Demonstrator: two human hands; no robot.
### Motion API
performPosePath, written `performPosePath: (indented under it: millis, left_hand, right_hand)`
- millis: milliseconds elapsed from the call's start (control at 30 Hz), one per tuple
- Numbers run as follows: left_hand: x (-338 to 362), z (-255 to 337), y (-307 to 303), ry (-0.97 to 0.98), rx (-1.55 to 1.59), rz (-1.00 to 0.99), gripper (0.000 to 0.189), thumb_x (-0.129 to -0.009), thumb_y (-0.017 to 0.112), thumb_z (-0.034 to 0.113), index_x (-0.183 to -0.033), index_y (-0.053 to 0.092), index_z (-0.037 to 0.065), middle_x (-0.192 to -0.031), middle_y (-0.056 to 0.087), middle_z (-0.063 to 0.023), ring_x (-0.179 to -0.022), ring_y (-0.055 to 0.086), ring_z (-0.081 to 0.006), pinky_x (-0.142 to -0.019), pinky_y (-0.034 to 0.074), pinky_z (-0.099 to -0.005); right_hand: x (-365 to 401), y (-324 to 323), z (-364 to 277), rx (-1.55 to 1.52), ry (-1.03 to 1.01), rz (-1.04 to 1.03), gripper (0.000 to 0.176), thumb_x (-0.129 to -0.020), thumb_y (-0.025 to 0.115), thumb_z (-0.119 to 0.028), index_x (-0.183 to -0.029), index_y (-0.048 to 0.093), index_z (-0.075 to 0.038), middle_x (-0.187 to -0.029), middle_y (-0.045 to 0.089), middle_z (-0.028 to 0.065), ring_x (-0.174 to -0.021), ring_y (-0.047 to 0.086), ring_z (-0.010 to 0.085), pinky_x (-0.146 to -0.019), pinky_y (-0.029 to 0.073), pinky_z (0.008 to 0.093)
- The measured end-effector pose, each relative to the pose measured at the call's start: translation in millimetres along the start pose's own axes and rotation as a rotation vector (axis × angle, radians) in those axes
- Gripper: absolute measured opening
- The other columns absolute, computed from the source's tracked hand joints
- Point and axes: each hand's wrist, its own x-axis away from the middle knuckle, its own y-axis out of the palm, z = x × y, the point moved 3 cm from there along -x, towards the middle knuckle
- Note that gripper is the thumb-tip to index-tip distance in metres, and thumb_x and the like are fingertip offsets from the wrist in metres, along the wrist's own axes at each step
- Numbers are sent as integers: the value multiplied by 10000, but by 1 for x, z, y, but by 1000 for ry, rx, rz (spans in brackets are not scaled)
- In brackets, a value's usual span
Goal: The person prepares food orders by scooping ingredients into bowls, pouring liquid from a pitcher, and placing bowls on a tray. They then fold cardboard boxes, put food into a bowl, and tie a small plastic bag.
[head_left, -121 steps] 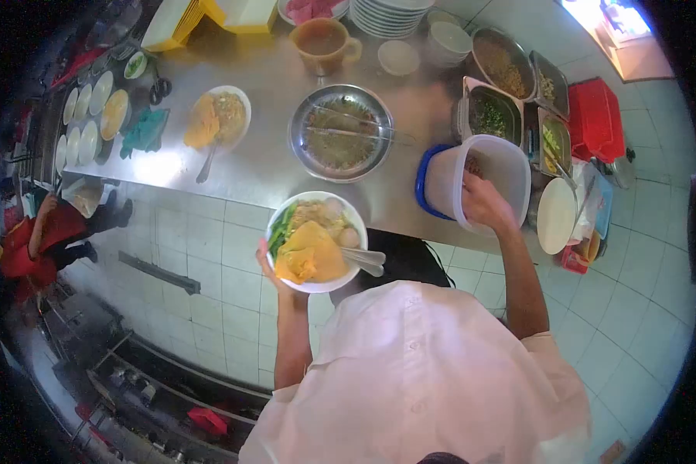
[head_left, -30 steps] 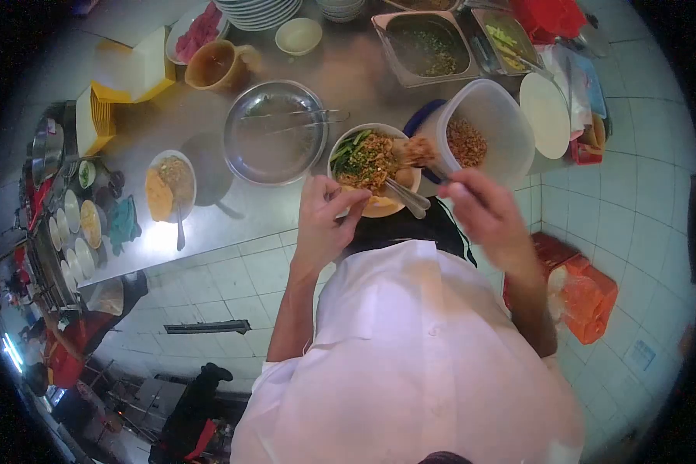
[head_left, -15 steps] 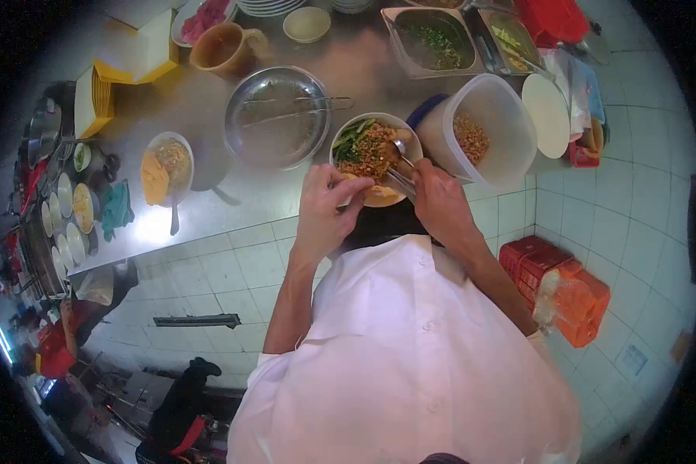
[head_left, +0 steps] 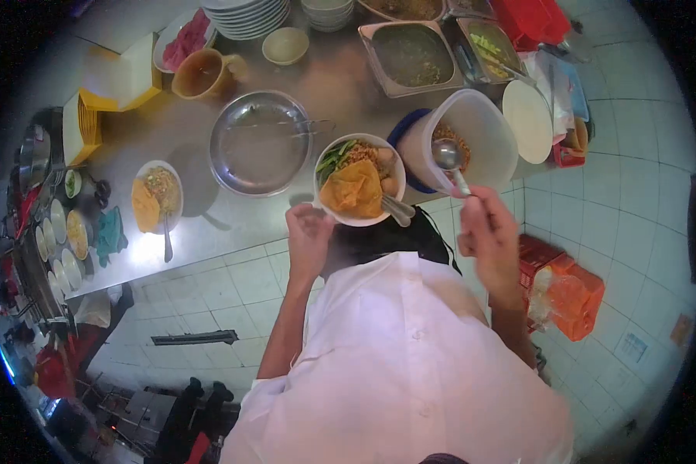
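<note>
A white bowl (head_left: 398, 182) near the counter's edge holds minced topping, green vegetables, pale round balls and a folded orange-brown fried cracker (head_left: 352, 191). Metal cutlery handles (head_left: 398, 209) stick out over its lower right rim. My left hand (head_left: 308, 236) is just beside the bowl's lower left rim, fingers loosely curled with nothing visible in them. In my right hand (head_left: 489, 228) is a metal ladle (head_left: 447, 155), its round scoop inside the mouth of a tilted translucent tub (head_left: 487, 127). Brown minced topping (head_left: 464, 143) lies in that tub.
A round steel pan (head_left: 261, 178) with a wire handle across it sits left of the bowl. Further left is another filled bowl (head_left: 179, 193) with a spoon. Behind stand a brown mug (head_left: 201, 76), stacked plates (head_left: 247, 23) and steel food trays (head_left: 410, 58). Red crates (head_left: 533, 255) are low at right.
My right hand has moved right with the ladle, from the bowl into the tub. The cracker now lies over the topping, and my left hand has drawn back from it.
</note>
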Motion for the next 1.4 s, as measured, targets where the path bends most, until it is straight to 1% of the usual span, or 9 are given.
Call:
performPosePath:
  millis: [33,167,533,567,600,867,1133,1267,1400]
  left_hand:
    - [1,-8,5,-182,248,-137,644,-882,680,181,-1399,305,97,-1156,557,-151,-899,612,-214,-727,537,-357]
    - [-11,20,20,-142,359,-413,869,-855,680,106,-1493,89,138,-1381,431,-191,-1132,590,-315,-823,577,-395]
    - [-28,-60,11,-207,420,-333,756,-814,621,-6,-1463,266,153,-1378,468,-107,-1125,590,-292,-744,611,-463]
    - [-19,-41,2,-237,546,-336,731,-812,627,7,-1447,291,143,-1362,488,-110,-1156,579,-312,-774,607,-497]
    - [-8,-10,-9,-401,576,-311,705,-826,683,99,-1447,349,86,-1355,511,-89,-1216,525,-213,-964,484,-354]
    - [-24,117,-77,-168,718,-311,714,-732,573,-53,-1405,346,19,-1290,537,-159,-1153,586,-304,-801,616,-447]
    - [-137,327,-76,118,890,-262,584,-785,544,144,-1306,391,-72,-1235,544,-231,-1021,645,-386,-730,634,-497]
    - [-219,424,-67,332,965,-388,554,-788,530,118,-1293,405,-72,-1188,572,-230,-1007,652,-389,-836,612,-468]
    - [-299,492,-48,797,387,-59,579,-768,517,103,-1293,375,-96,-1169,571,-289,-969,664,-413,-886,596,-444]
  right_hand:
    - [2,-10,3,-382,289,-25,243,-1014,492,-193,-1168,588,-31,-729,528,22,-509,406,63,-433,323,226]
    - [-21,-48,4,-339,359,-7,300,-1010,510,-223,-1215,581,-17,-707,514,-15,-472,319,28,-424,272,188]
    - [-38,-41,-16,-63,38,-93,329,-1011,526,-248,-1237,583,-15,-781,609,3,-584,477,46,-539,406,199]
    - [-39,-38,-19,-110,28,-109,309,-1005,540,-231,-1220,598,-18,-786,613,1,-597,481,44,-547,404,196]
    - [-42,-37,-23,-156,27,-126,288,-998,554,-215,-1202,613,-20,-792,618,-1,-610,485,43,-554,403,194]
    - [-94,-26,-76,-99,-100,-250,267,-992,569,-224,-1101,662,2,-849,655,16,-758,585,66,-704,489,223]
    - [-178,-26,-135,-161,-248,-370,236,-987,581,-186,-1105,665,1,-821,636,15,-786,578,70,-713,479,219]
    - [-215,-31,-142,-78,-419,-356,216,-994,562,-178,-1109,662,-25,-779,628,-25,-624,452,-10,-531,335,157]
    - [-234,-34,-140,-80,-307,-339,230,-991,568,-171,-1108,662,4,-823,654,14,-769,600,59,-695,499,226]
